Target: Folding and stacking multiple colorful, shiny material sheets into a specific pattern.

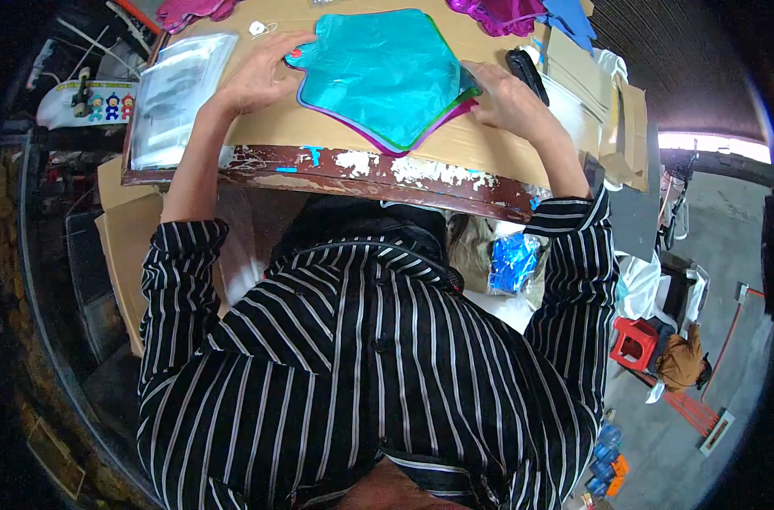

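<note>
- Table (285, 161): brown edge, paint chipped, blue scraps (311, 155) on it
- Cardboard (268, 132) covering the top
- Foils (378, 76), stacked mid-table, turquoise uppermost
- Clear bags (178, 102), left
- Pink foil (191, 8), far left
- White piece (258, 28), nearby
- Magenta foil (497, 13), far right
- Blue foil (569, 21), beside it
- Black object (525, 75), right

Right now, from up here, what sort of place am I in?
Probably a small workshop or packing room: there's a worn table with chipped paint, a stack of shiny coloured sheets on it, and a bare grey floor beyond.
</note>
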`<state>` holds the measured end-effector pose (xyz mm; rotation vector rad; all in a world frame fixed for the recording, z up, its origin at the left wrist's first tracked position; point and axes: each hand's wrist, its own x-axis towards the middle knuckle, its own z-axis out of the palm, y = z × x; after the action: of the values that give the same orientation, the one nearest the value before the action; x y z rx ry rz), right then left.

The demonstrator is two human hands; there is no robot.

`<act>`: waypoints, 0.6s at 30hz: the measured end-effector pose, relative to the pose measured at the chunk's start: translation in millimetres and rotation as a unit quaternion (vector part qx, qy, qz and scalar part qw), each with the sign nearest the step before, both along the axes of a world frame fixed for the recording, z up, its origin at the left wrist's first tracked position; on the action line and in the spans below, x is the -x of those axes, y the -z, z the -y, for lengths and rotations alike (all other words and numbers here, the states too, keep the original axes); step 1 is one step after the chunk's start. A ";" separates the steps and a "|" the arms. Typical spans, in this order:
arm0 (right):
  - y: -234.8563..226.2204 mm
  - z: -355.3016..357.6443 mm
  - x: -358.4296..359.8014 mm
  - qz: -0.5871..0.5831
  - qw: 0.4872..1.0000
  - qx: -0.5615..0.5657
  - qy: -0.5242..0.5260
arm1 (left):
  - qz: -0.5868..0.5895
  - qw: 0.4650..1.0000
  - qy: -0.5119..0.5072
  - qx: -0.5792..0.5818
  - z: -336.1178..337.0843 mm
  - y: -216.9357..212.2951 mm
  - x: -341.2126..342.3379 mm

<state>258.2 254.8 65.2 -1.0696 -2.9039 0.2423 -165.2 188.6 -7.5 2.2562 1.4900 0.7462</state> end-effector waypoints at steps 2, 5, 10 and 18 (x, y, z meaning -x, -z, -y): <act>0.5 0.3 3.3 -0.010 1.000 -0.003 0.007 | 0.020 1.000 -0.007 -0.013 3.2 0.6 1.0; -3.6 5.9 7.7 -0.029 0.999 -0.015 -0.002 | 0.041 0.999 -0.002 -0.012 5.3 1.9 4.3; 0.8 10.9 8.3 -0.090 0.995 -0.034 -0.037 | 0.048 0.999 0.002 -0.018 4.3 5.7 2.9; 1.2 2.7 4.8 -0.088 0.995 0.033 0.030 | 0.066 0.997 0.017 -0.033 5.1 5.1 -5.6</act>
<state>253.4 252.1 64.0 -1.0823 -2.7207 0.4113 -159.6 183.5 -12.6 2.2247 1.3822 0.9281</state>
